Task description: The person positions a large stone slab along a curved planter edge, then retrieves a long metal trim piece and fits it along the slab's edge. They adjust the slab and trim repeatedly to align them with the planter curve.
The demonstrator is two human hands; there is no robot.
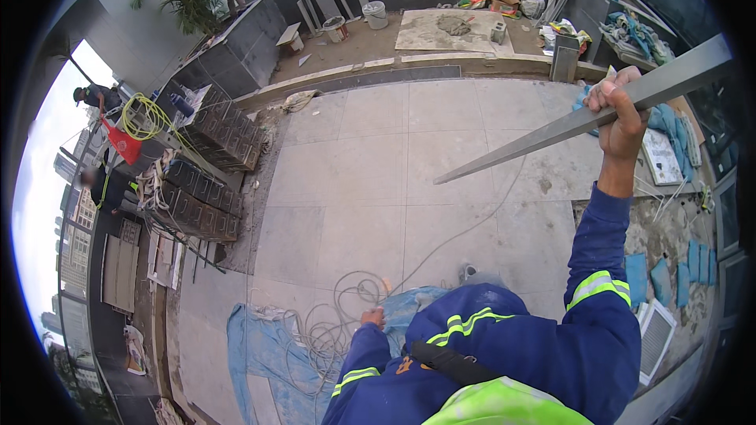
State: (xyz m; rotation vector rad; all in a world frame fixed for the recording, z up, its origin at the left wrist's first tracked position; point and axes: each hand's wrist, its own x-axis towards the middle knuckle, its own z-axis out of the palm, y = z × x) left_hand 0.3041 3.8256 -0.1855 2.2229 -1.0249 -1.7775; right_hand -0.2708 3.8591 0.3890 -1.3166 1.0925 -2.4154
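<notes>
My right hand (620,122) is raised at the right, gripping a long grey metal bar (535,142) with its fingers wrapped round it. The bar runs from the upper right rim down toward the middle of the tiled floor, its far end above the tiles. My left hand (373,317) is low at my side, in the lower middle, with curled fingers; whether it holds anything is too small to tell. Near it in the picture are a loose grey cable (342,287) and a crumpled blue sheet (260,346), both lying on the floor.
Pale floor tiles (362,165) reach a low ledge (346,71) with buckets (374,17) and rubble beyond. Dark stacked crates (201,208) line the left, where co-workers (102,189) stand by a glass railing. Blue bags (661,283) and a white framed panel (654,338) lie at right.
</notes>
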